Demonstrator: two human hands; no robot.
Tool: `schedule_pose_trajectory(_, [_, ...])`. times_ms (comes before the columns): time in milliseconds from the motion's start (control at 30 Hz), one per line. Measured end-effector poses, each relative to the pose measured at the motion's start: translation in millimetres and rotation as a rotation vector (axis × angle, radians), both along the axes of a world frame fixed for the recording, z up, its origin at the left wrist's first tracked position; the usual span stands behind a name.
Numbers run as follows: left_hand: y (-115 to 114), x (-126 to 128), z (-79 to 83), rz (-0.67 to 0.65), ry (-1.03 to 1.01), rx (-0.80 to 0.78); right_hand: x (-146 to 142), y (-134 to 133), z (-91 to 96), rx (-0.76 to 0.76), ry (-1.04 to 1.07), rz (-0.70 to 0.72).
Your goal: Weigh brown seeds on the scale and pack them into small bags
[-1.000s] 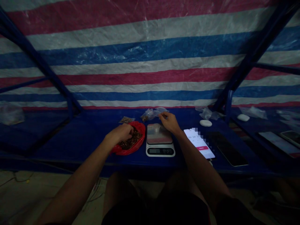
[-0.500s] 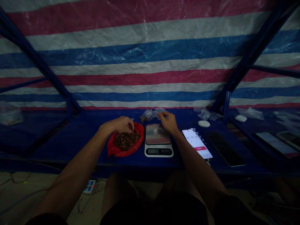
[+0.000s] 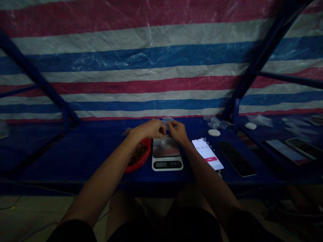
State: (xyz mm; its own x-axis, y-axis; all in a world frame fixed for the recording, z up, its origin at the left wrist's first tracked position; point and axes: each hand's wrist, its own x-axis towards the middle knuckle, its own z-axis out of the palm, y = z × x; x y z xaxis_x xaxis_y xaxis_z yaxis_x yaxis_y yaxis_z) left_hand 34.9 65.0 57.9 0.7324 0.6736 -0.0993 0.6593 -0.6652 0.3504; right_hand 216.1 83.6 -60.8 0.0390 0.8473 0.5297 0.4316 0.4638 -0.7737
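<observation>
My left hand [image 3: 155, 128] is above the back of a kitchen scale [image 3: 167, 164], fingers bent together in a pinch. Whatever is between them is too small to make out. Close beside it, my right hand [image 3: 178, 131] pinches what looks like the edge of a small clear plastic bag [image 3: 164, 140], whose faint film shows over the metal plate; the dim light blurs its outline. Left of the scale lies an open red plastic bag [image 3: 145, 157] holding many small brown pieces [image 3: 138, 154], partly covered by my left forearm.
A lit phone [image 3: 208, 155] showing a timer and a dark phone [image 3: 239, 159] lie to the right. Behind them are a white oval case [image 3: 214, 132] and crumpled clear bags [image 3: 215, 122]. Blue metal bars [image 3: 248, 80] slant at both sides before a striped sheet [image 3: 151, 57].
My left hand has moved right, from over the brown pieces in the red bag to above the scale beside my right hand. My right hand keeps its pinch there. The view has shifted slightly.
</observation>
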Motion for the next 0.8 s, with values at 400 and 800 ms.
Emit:
schedule_pose_trajectory(400, [-5.6, 7.8, 2.4, 0.005, 0.041, -0.013, 0.0, 6.0, -3.8, 0.053, 0.056, 0.017])
schedule_pose_trajectory(800, [3.1, 7.0, -15.1, 0.044, -0.080, -0.065, -0.7, 7.4, -5.6, 0.015, 0.058, 0.022])
